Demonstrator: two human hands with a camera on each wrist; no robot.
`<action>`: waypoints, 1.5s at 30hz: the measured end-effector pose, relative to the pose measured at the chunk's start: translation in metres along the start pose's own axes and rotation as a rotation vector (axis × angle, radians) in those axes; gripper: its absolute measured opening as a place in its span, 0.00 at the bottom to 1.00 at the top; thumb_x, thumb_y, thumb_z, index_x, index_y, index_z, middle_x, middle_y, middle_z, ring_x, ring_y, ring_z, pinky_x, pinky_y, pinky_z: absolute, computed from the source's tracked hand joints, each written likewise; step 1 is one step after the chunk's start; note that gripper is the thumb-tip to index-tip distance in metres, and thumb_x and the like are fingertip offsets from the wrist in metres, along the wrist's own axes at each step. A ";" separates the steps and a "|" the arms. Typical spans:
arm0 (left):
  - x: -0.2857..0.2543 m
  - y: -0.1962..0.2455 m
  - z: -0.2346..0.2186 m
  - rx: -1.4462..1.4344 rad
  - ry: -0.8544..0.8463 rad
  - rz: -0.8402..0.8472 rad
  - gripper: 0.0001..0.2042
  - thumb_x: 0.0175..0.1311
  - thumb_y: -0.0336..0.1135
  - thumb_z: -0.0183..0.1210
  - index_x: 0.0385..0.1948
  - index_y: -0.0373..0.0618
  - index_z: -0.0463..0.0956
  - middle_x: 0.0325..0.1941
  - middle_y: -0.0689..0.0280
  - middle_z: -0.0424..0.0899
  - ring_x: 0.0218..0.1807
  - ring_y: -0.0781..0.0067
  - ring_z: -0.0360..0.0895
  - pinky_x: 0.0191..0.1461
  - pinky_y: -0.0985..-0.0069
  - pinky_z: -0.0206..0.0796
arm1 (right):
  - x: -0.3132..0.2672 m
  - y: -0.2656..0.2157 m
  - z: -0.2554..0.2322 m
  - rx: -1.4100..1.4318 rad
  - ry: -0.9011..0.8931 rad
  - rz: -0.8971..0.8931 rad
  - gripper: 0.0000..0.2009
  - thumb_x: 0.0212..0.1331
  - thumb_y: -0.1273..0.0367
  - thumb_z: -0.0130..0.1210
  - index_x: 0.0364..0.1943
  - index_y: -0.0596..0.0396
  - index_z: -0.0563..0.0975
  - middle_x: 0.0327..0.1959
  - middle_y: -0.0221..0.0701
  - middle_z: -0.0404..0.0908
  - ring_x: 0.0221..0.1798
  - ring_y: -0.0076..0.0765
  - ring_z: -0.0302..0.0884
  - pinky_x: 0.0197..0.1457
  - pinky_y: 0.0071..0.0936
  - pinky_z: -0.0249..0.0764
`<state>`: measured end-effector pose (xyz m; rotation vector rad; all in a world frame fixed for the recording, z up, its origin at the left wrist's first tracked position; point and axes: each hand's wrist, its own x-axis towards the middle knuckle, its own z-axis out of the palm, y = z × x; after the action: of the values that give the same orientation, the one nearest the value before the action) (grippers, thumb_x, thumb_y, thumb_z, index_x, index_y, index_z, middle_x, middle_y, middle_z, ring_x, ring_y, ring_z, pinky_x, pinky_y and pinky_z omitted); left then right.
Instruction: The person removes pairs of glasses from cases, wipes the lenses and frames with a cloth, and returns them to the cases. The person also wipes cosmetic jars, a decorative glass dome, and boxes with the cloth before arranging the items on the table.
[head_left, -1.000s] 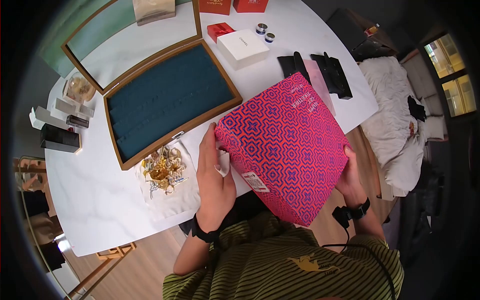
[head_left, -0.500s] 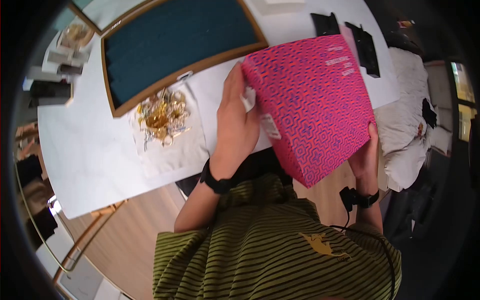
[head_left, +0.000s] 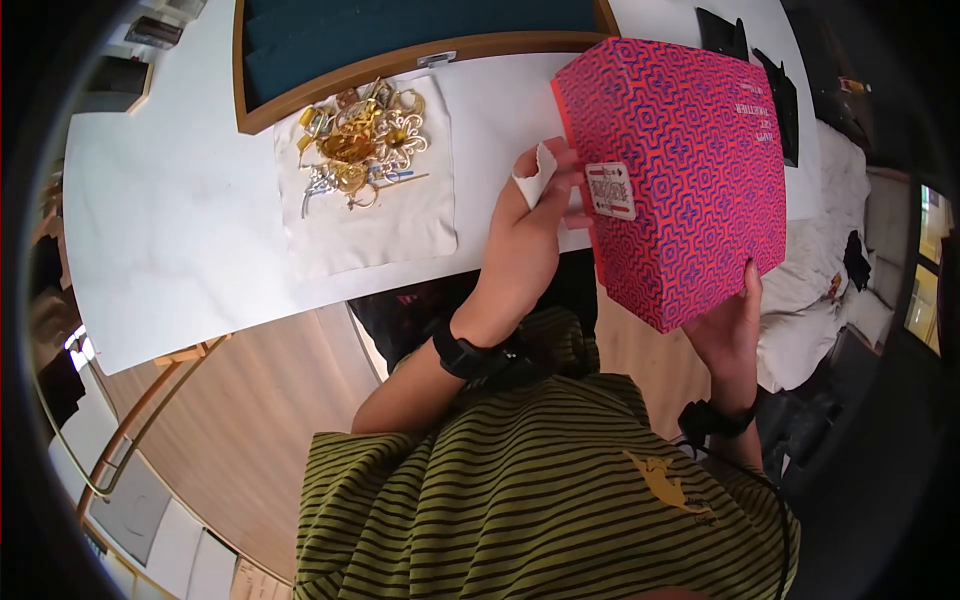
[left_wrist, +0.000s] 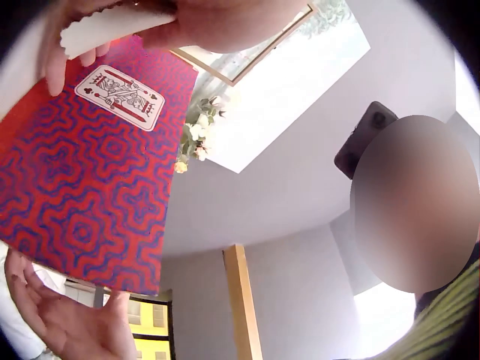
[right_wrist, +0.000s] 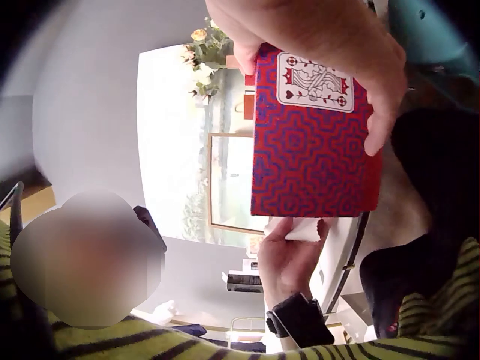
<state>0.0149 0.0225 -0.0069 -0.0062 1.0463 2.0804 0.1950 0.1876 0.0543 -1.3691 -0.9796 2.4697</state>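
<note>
A patterned pink-red and blue box [head_left: 690, 170] is held in the air over the table's front right edge. My right hand [head_left: 728, 325] grips it from below; in the right wrist view that hand [right_wrist: 330, 52] spans the box [right_wrist: 311, 157] between thumb and fingers. My left hand [head_left: 522, 245] pinches a small white cloth piece [head_left: 535, 176], its fingertips at the box's left side by a playing-card label [head_left: 610, 191]. The left wrist view shows the cloth [left_wrist: 112, 28] beside that label [left_wrist: 121, 97]. The box's underside is hidden in the head view.
Gold and silver jewelry [head_left: 365, 140] lies piled on a white cloth [head_left: 375, 235] on the table [head_left: 160, 240]. Behind it stands a wood-framed case [head_left: 430, 60] with a dark teal lining. Black items [head_left: 785, 100] lie at the back right.
The box has moved right and turned, showing more of its labelled side. My left hand has shifted from lying along its side to touching it with bent fingers. The head view has tilted down.
</note>
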 end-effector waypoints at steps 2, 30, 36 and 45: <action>0.001 -0.001 -0.004 0.023 -0.014 0.006 0.19 0.69 0.25 0.39 0.60 0.33 0.58 0.59 0.54 0.69 0.58 0.63 0.71 0.52 0.65 0.73 | 0.004 0.003 0.001 0.040 0.011 -0.007 0.34 0.59 0.43 0.47 0.65 0.45 0.59 0.64 0.31 0.65 0.65 0.40 0.62 0.65 0.45 0.58; 0.028 0.044 -0.013 1.406 0.380 0.958 0.22 0.50 0.26 0.62 0.49 0.38 0.70 0.49 0.53 0.71 0.48 0.51 0.71 0.51 0.61 0.63 | 0.011 0.003 0.016 0.154 -0.076 -0.169 0.33 0.63 0.44 0.40 0.65 0.50 0.59 0.63 0.34 0.66 0.64 0.43 0.64 0.65 0.47 0.61; -0.024 -0.008 0.007 0.927 0.055 0.514 0.26 0.58 0.25 0.58 0.59 0.37 0.60 0.57 0.53 0.68 0.55 0.61 0.71 0.52 0.69 0.68 | 0.013 0.002 0.023 0.086 0.001 -0.202 0.36 0.59 0.41 0.42 0.65 0.47 0.59 0.65 0.31 0.63 0.66 0.41 0.61 0.66 0.47 0.58; -0.002 -0.046 0.022 -0.220 -0.341 -0.078 0.28 0.70 0.37 0.48 0.67 0.38 0.48 0.65 0.60 0.62 0.65 0.71 0.62 0.65 0.71 0.58 | -0.006 -0.011 0.039 0.179 -0.033 -0.089 0.37 0.59 0.37 0.36 0.65 0.47 0.60 0.63 0.34 0.66 0.63 0.44 0.65 0.60 0.50 0.67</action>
<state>0.0533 0.0522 -0.0225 0.1878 0.6016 2.0253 0.1652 0.1752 0.0793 -1.2063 -0.7852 2.4532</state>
